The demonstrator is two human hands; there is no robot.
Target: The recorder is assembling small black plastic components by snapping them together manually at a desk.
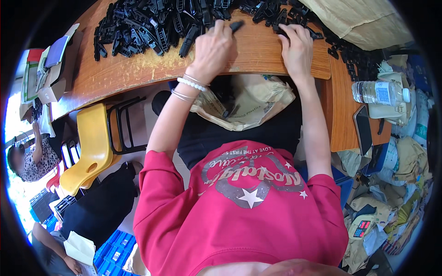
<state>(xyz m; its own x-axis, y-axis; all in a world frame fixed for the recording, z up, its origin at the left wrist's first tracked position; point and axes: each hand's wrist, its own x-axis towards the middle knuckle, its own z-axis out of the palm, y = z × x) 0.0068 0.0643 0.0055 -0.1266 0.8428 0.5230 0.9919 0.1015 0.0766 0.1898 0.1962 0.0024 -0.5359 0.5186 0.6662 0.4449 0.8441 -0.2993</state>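
My left hand (pixel 214 51), with bracelets at the wrist, is closed on a small black plastic part (pixel 236 25) that sticks out past the fingertips, over the wooden table. To its right, the thumb and forefinger of my right hand (pixel 297 48) close around another black plastic part (pixel 278 28) at the edge of a small heap. Beside and beyond the left hand spreads a large pile of black plastic parts (pixel 142 31), some ladder-like. Under the table edge, a brown paper bag (pixel 258 110) rests open on my lap, with dark pieces inside.
A large paper sack (pixel 357 20) stands at the far right. Right of me, a side table (pixel 338 124) carries a water bottle (pixel 377 92) and a phone (pixel 363 131). A yellow chair (pixel 94 133) is at left, with people beyond. Several bags and a scale (pixel 361 227) lie lower right.
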